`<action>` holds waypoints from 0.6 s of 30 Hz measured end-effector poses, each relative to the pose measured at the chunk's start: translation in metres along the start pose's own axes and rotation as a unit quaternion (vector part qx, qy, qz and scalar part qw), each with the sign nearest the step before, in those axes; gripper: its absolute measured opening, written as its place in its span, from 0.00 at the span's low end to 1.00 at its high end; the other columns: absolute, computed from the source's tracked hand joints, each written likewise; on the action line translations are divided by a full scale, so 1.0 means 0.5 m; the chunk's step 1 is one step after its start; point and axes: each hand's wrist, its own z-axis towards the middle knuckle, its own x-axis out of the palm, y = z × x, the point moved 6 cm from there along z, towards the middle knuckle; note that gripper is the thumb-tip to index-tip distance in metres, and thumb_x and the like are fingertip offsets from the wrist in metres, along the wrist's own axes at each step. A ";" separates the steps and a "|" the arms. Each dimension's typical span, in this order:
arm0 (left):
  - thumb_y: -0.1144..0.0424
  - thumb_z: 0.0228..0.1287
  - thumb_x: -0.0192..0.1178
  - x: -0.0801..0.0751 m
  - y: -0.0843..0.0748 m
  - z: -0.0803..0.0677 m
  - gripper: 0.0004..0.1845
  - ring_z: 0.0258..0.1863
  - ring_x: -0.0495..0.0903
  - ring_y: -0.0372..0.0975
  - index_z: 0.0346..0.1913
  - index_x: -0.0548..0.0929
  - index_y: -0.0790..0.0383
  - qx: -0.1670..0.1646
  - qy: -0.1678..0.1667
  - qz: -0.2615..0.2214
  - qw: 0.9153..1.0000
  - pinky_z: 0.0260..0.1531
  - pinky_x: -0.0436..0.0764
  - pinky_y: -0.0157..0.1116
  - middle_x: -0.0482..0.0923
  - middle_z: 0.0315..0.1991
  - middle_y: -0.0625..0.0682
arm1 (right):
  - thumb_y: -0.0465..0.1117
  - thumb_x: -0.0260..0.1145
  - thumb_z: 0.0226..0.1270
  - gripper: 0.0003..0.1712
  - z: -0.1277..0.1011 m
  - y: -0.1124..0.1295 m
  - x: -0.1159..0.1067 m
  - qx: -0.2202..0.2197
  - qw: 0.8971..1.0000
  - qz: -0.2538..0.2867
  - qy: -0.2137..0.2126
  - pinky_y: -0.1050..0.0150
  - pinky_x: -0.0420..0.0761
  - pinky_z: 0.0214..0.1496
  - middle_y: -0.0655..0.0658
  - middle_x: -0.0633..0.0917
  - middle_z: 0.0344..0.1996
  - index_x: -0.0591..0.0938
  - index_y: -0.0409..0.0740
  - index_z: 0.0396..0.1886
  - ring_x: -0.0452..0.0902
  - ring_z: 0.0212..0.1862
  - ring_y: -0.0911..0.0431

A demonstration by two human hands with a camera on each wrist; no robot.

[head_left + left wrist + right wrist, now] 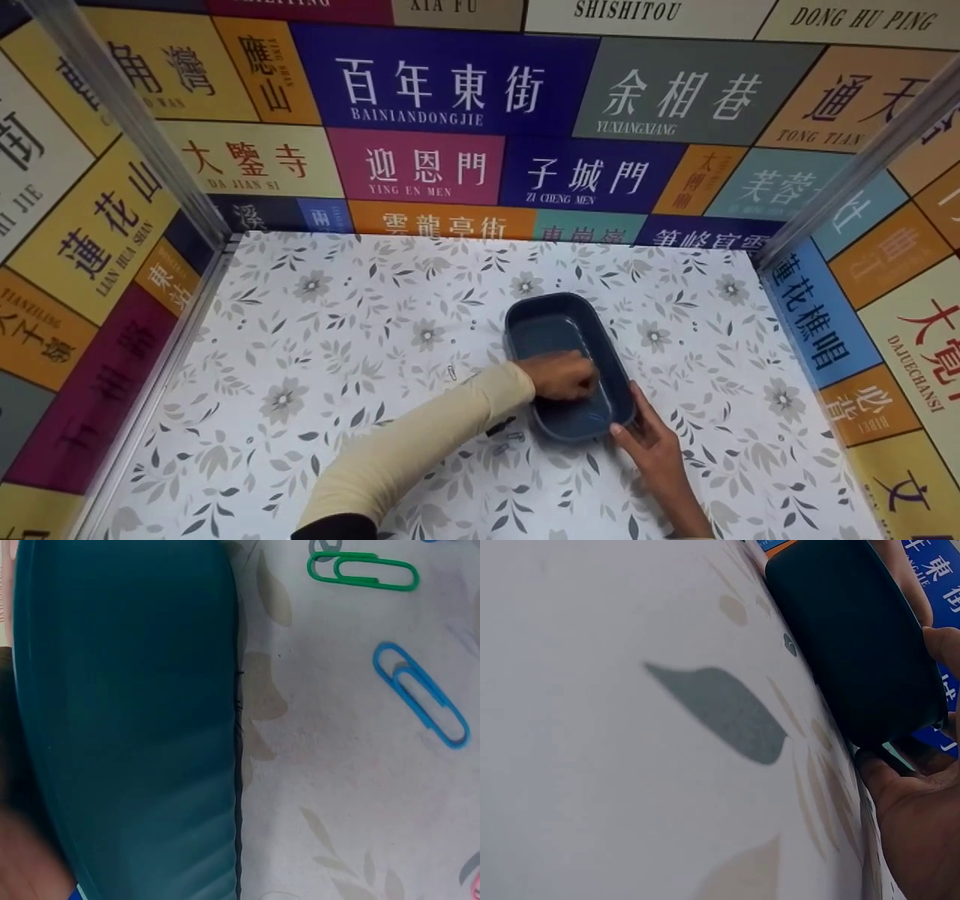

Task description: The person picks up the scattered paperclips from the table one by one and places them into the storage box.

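A dark blue rectangular plastic box (551, 307) with rounded corners lies on the tabletop, its open side up. My left hand (559, 375) reaches over the box's left wall, fingers bent low inside; whatever they pinch is hidden. Near them, a small blue paper clip (596, 417) appears on the box floor. With my right hand (656, 442) I grip the box's near right corner, thumb at the rim and fingers along the side. Left of the box, the left wrist view shows a green paper clip (364, 571) and a blue paper clip (421, 695) on the table.
A white floral cloth (360, 352) covers the table. Another paper clip (451, 372) lies left of the box, beyond my left sleeve (427, 435). Panels with coloured name signs (442, 79) wall the table at the back and both sides, with metal posts at the corners.
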 end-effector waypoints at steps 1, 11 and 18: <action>0.70 0.72 0.68 0.002 0.000 0.002 0.09 0.25 0.75 0.32 0.31 0.85 0.59 0.002 0.002 0.001 1.000 0.28 0.70 0.24 0.77 0.26 0.42 | 0.21 0.70 0.73 0.46 0.000 0.000 0.000 0.000 1.000 0.003 -0.002 0.69 0.73 0.72 0.26 0.58 0.84 0.60 0.29 0.85 0.67 0.77 0.72; 0.70 0.71 0.67 0.014 -0.011 0.005 0.10 0.23 0.73 0.33 0.29 0.84 0.58 -0.008 0.017 0.012 1.000 0.26 0.69 0.26 0.76 0.23 0.42 | 0.20 0.69 0.72 0.46 0.003 -0.001 -0.001 -0.013 1.000 0.003 0.002 0.70 0.74 0.71 0.25 0.59 0.83 0.61 0.30 0.85 0.68 0.77 0.71; 0.68 0.71 0.69 0.012 -0.011 0.004 0.04 0.26 0.78 0.33 0.37 0.91 0.62 -0.010 0.009 0.016 1.000 0.30 0.74 0.26 0.86 0.30 0.46 | 0.19 0.68 0.72 0.46 0.002 0.001 -0.001 -0.016 1.000 0.014 0.004 0.71 0.75 0.71 0.25 0.58 0.83 0.60 0.27 0.85 0.68 0.77 0.71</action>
